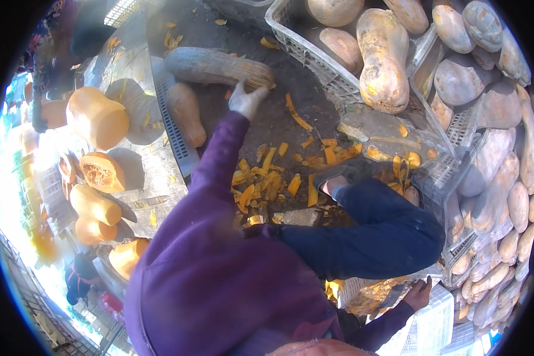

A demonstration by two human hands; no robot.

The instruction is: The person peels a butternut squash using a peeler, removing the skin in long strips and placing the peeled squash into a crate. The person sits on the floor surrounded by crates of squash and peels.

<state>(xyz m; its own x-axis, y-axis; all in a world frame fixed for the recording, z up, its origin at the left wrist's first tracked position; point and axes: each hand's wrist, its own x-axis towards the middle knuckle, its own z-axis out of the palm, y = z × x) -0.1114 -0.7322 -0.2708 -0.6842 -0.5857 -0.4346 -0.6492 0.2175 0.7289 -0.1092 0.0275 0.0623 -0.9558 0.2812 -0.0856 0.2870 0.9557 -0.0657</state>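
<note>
My left hand point(248, 101), in a white glove, reaches out to a long grey-tan squash point(213, 66) on the ground. Thumb and fingers are spread at the near edge of its right end. A smaller tan squash point(186, 115) lies just below, beside a grey perforated crate wall point(171, 111). At the lower right, my bare right hand point(419, 294) is by the rim of a white plastic crate point(353, 291) that has orange peelings point(374, 296) in it. A dark flat object point(394, 297) shows beside that hand; whether I hold it is unclear.
Peeled orange squashes point(100, 120) and a cut squash half point(101, 171) stand on a pale board point(155, 182) at left. Peel strips point(267, 178) litter the ground around my shoe point(338, 173). Crates point(313, 66) of unpeeled squashes point(385, 58) line the right. A person point(82, 278) is at lower left.
</note>
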